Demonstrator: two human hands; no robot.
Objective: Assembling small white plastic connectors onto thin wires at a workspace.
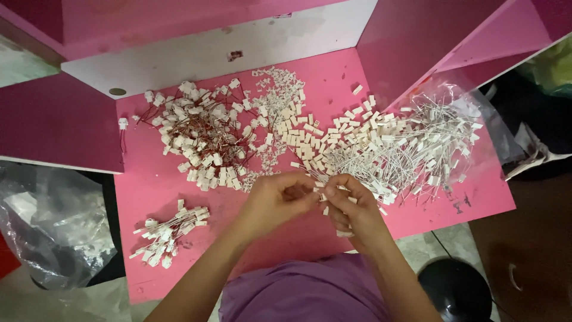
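Observation:
My left hand and my right hand meet over the front of a pink table. Both pinch a small white plastic connector with thin white wires between the fingertips. Just beyond the hands lies a loose heap of small white connector housings. To the right spreads a big pile of white-wired connectors, partly on a clear plastic bag. My right hand also cups a few white pieces under its fingers.
A tangle of connectors with red-brown wires fills the table's left rear. A small bundle of wired connectors lies front left. A crumpled clear plastic bag sits off the table's left edge; a black round object is on the floor right.

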